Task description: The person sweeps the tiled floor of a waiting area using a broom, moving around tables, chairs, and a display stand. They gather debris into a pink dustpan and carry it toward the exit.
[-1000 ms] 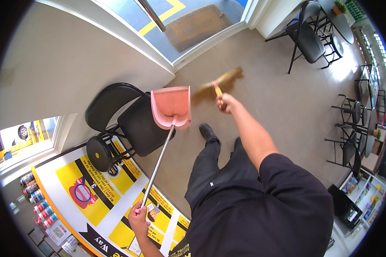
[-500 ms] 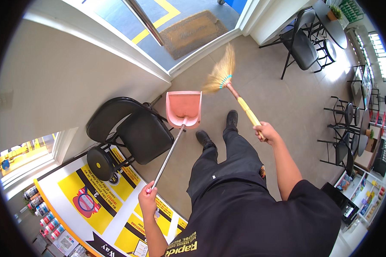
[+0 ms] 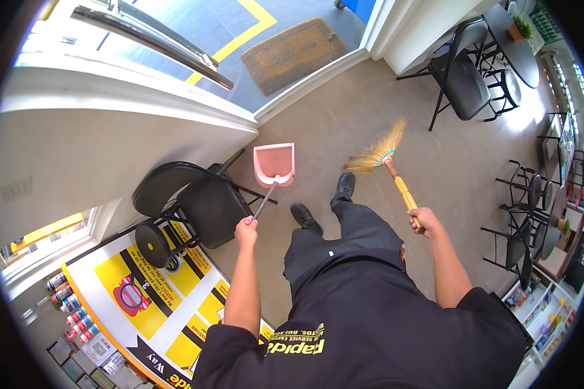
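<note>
My left hand (image 3: 246, 231) is closed around the upper end of a long-handled pink dustpan (image 3: 274, 163). Its pan rests on the grey floor ahead of my left shoe, beside the black folding chair. My right hand (image 3: 424, 222) grips the yellow handle of a soft straw broom (image 3: 384, 150), with the thumb and fingers wrapped round it. The broom's fanned bristles spread just in front of and to the right of my right shoe (image 3: 345, 186), apart from the dustpan. Whether the bristles touch the floor I cannot tell.
A black folding chair (image 3: 211, 204) and a round black stool (image 3: 154, 245) stand left, by a yellow-and-white printed board (image 3: 169, 305). A doorway with a brown mat (image 3: 295, 55) lies ahead. Another folding chair (image 3: 461, 81) and a table (image 3: 509, 45) are at the far right.
The broom has swung right and nearer to me. My left hand has moved forward and slightly right, tilting the dustpan's handle more upright. My view has shifted a little.
</note>
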A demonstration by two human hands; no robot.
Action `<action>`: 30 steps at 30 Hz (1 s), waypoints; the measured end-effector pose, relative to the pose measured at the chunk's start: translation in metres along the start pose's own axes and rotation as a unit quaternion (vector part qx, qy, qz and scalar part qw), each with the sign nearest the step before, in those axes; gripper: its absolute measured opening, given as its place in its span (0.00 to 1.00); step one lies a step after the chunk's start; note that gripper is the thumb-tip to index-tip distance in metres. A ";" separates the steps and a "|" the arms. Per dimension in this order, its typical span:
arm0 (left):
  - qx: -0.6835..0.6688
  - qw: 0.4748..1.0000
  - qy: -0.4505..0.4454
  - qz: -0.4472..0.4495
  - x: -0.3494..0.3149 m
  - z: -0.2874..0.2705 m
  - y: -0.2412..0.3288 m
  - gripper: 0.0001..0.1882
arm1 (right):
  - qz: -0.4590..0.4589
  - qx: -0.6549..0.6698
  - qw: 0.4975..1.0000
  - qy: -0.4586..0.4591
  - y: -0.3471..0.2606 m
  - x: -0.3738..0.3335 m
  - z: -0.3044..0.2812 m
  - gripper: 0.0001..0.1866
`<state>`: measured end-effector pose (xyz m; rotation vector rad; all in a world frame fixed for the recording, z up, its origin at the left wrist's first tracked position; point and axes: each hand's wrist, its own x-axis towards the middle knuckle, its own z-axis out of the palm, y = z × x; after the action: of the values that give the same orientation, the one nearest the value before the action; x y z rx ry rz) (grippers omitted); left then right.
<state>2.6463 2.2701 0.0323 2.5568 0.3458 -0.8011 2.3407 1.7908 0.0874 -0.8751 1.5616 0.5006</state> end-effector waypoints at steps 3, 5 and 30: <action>-0.008 0.999 0.032 0.006 0.023 0.033 -0.001 0.19 | -0.024 -0.034 0.999 0.001 -0.004 -0.009 -0.026 0.06; -0.041 0.997 0.051 0.038 0.046 0.060 -0.006 0.21 | -0.029 -0.078 0.996 0.018 0.004 0.002 -0.051 0.06; -0.057 0.983 0.002 0.175 0.110 -0.052 0.105 0.24 | 0.014 0.140 0.961 -0.239 -0.104 -0.066 0.127 0.07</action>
<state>2.7970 2.2147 0.0408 2.4150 -0.0573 -0.6245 2.5019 1.8368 0.1441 -0.4686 1.1626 0.4564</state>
